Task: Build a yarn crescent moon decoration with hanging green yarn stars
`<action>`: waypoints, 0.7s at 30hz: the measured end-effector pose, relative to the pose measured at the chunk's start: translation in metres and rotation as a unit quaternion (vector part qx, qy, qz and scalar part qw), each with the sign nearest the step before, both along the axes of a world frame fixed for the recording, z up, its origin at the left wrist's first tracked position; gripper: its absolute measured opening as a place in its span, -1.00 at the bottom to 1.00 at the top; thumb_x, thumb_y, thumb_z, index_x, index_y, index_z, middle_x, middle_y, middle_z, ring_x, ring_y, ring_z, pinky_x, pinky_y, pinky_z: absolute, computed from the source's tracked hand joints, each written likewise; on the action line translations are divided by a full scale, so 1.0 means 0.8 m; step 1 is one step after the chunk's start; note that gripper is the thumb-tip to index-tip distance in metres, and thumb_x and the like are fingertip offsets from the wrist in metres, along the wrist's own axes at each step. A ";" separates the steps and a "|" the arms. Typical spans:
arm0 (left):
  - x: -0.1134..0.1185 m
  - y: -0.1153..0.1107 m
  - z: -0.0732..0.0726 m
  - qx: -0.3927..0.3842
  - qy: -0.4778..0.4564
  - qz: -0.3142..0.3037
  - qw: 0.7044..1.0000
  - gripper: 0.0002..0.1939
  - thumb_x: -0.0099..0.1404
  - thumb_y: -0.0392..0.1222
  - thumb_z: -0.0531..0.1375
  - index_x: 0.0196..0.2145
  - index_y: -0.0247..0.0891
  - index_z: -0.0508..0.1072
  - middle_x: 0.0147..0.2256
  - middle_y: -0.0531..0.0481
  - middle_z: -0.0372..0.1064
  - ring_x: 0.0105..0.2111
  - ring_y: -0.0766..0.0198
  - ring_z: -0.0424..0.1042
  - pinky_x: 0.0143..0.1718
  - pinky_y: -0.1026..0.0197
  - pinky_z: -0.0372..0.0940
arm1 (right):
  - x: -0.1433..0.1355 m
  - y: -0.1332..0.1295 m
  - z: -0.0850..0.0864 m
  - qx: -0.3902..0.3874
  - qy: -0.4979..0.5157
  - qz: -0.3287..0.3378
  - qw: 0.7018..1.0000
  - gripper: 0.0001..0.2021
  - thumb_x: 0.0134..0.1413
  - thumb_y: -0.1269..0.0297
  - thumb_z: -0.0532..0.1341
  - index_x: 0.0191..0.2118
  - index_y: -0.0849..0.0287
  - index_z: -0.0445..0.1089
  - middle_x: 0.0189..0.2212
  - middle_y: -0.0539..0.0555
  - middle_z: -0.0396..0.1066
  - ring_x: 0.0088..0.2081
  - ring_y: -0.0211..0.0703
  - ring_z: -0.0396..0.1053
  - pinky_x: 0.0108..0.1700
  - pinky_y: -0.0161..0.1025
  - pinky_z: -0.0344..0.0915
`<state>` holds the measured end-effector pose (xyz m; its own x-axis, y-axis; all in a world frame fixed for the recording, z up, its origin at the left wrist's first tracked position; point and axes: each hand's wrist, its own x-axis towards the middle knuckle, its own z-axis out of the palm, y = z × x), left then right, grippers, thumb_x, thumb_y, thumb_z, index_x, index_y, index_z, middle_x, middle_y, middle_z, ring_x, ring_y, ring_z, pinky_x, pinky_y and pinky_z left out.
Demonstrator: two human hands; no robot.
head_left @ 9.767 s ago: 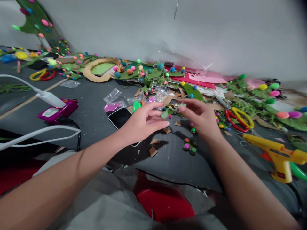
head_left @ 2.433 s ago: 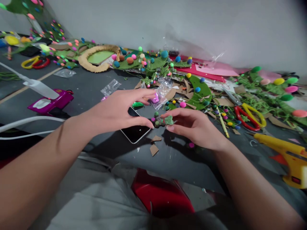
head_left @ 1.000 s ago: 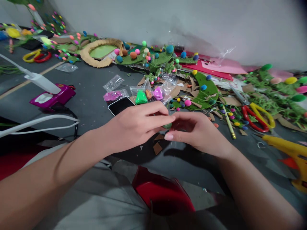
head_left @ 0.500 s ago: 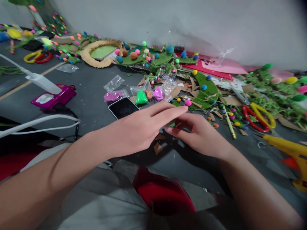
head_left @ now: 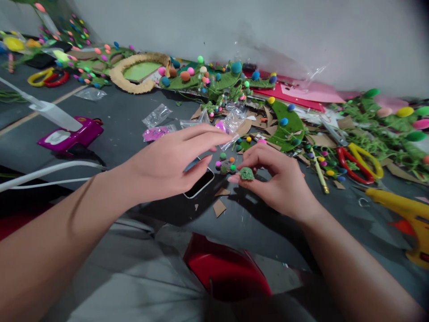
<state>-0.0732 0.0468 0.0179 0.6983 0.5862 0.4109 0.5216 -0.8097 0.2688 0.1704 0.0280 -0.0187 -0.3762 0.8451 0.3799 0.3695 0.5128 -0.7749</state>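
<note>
Within the pinch of my right hand (head_left: 273, 176), between thumb and fingers, sits a crumpled green piece (head_left: 246, 173), ruffled like cloth or yarn; I cannot tell which. From its side nearer my left, a cluster of small coloured balls (head_left: 224, 168) sticks out, round, matt and apparently joined to it. My left hand (head_left: 164, 163) hovers beside the cluster and over part of the phone (head_left: 201, 184), thumb and fingers parted, holding nothing that I can see. Likely faults: too hard a squeeze could flatten the green folds; too loose a one could let the piece twist, since the grip is small and the balls look unsupported; a sideways brush of my left hand could knock a ball off. Below, on the smooth, dark grey table (head_left: 268, 237), lie flat, angular cardboard scraps (head_left: 219, 208), among which a dropped ball could roll away. Farther out, thin, crinkled clear plastic (head_left: 234, 117) and a slim yellow pencil (head_left: 320, 170) flank a soft-looking green crescent (head_left: 288, 129). Outermost, a hard yellow glue gun (head_left: 398, 203) lies right of my right forearm (head_left: 355, 264); if hot, which I cannot tell, it could burn a straying arm.
</note>
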 end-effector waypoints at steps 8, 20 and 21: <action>-0.009 0.003 -0.008 -0.027 0.061 0.003 0.998 -0.58 0.41 -0.38 0.09 0.19 -0.21 0.37 0.18 -0.09 0.39 0.15 0.16 0.44 0.13 0.13 0.36 | 0.001 0.000 -0.001 0.007 -0.026 0.024 0.999 -0.72 0.20 0.38 0.33 0.02 0.04 0.55 -0.03 0.06 0.50 -0.02 -0.13 0.47 -0.01 -0.18 0.40; -0.007 0.003 -0.015 -0.025 0.052 -0.020 0.998 -0.62 0.42 -0.36 0.08 0.15 -0.21 0.41 0.16 -0.11 0.41 0.12 0.14 0.45 0.20 0.08 0.33 | 0.002 0.001 -0.002 0.028 -0.046 0.016 0.998 -0.76 0.28 0.24 0.28 0.03 0.04 0.54 0.01 0.12 0.50 0.04 -0.04 0.46 0.12 -0.07 0.39; -0.007 0.003 -0.015 -0.025 0.052 -0.021 0.998 -0.62 0.42 -0.36 0.09 0.15 -0.21 0.41 0.16 -0.11 0.41 0.12 0.14 0.45 0.20 0.08 0.33 | 0.003 0.001 -0.002 0.022 -0.049 0.030 0.998 -0.70 0.32 0.25 0.23 0.12 0.04 0.49 0.08 0.13 0.47 0.09 -0.04 0.43 0.17 -0.06 0.36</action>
<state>-0.0787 0.0491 0.0057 0.7595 0.5740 0.3061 0.5152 -0.8181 0.2556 0.1724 0.0291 -0.0206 -0.4629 0.8034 0.3745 0.4105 0.5688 -0.7127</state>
